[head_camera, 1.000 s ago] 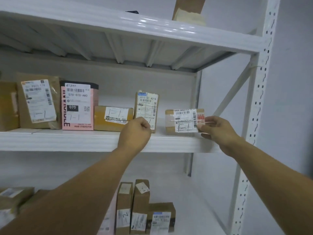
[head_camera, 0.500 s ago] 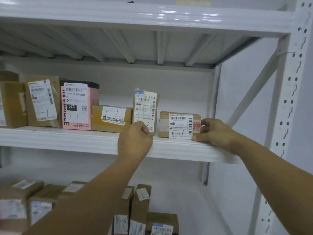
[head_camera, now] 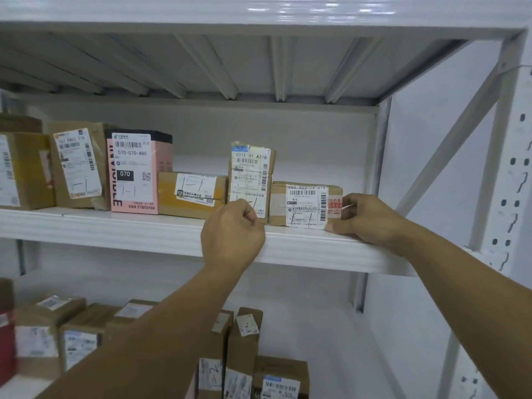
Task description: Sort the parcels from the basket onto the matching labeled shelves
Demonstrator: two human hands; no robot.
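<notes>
brown parcels [head_camera: 305, 205] with white barcode labels, one pink box [head_camera: 138, 174], white shelf [head_camera: 144, 228].

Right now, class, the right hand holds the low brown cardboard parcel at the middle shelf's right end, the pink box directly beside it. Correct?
No. The head view shows the right hand holding the low brown cardboard parcel, but a tall upright brown parcel stands beside it; the pink box is further left.
</notes>
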